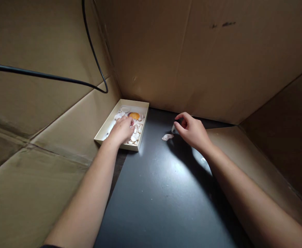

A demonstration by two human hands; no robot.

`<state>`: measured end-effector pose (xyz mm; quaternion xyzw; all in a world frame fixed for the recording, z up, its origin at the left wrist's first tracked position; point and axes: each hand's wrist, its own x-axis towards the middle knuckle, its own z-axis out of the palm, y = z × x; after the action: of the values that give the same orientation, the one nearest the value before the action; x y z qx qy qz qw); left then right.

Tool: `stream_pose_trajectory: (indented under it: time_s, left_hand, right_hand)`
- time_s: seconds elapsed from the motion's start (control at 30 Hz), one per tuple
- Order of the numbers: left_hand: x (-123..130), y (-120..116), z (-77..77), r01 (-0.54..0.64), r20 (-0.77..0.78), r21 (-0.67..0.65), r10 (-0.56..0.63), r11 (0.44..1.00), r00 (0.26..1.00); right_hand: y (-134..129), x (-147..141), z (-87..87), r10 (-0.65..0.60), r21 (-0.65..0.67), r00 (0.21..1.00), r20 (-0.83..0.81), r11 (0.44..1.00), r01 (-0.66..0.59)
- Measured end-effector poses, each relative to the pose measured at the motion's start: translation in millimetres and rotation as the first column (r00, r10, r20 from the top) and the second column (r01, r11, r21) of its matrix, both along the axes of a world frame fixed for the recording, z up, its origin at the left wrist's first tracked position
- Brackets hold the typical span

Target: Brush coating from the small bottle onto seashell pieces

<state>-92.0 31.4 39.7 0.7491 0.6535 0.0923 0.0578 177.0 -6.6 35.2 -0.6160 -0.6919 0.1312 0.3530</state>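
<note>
Inside a shallow cream box (143, 129), my left hand (122, 129) reaches down among several pale seashells (134, 137). Its fingers are bent and drawn together, and what they hold, if anything, is hidden. An orange shell (134, 115) lies just beyond those fingers. Over the dark board, my right hand (192, 129) pinches a small whitish piece, likely a shell (173, 128), between thumb and forefinger. Close below and left of it, a speckled, elongated spiral shell (168, 137) rests on the board.
The dark board (151, 193) reflects a bright light. Cardboard walls (151, 51) enclose the area at the back and both sides, with the box close to the left one. A black cable (63, 80) hangs at upper left. A cardboard flap (233, 151) lies at right.
</note>
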Motion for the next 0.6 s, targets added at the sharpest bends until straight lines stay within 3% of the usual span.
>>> stream_pose_trajectory:
  time_s: [0.13, 0.3, 0.43, 0.53, 0.6]
  left_hand:
    - [3.2, -3.3, 11.2, -0.002, 0.048, 0.018, 0.001, 1.0, 0.999]
    - [27.9, -21.4, 40.5, 0.081, 0.384, 0.027, -0.085, 0.996, 0.919]
    - [38.5, -28.7, 43.9, 0.068, 0.211, -0.037, -0.058, 0.997, 0.976]
    - [28.4, -25.2, 37.4, -0.029, 0.055, -0.092, 0.035, 0.995, 0.998]
    - [19.6, -22.7, 35.5, -0.06, 0.049, -0.115, 0.066, 0.992, 0.997]
  right_hand:
    - [2.2, -1.3, -7.6, 0.01, 0.071, 1.0, -0.017, 0.997, -0.008]
    - [6.2, -0.2, -18.8, 0.055, 0.184, 0.998, -0.041, 0.982, -0.047]
    - [8.6, 1.0, -26.9, 0.103, 0.221, 0.993, -0.054, 0.971, -0.089]
    - [8.8, 0.9, -32.1, 0.107, 0.257, 0.992, -0.07, 0.963, -0.086]
    - [8.2, 0.5, -33.9, 0.108, 0.271, 0.99, -0.086, 0.959, -0.081]
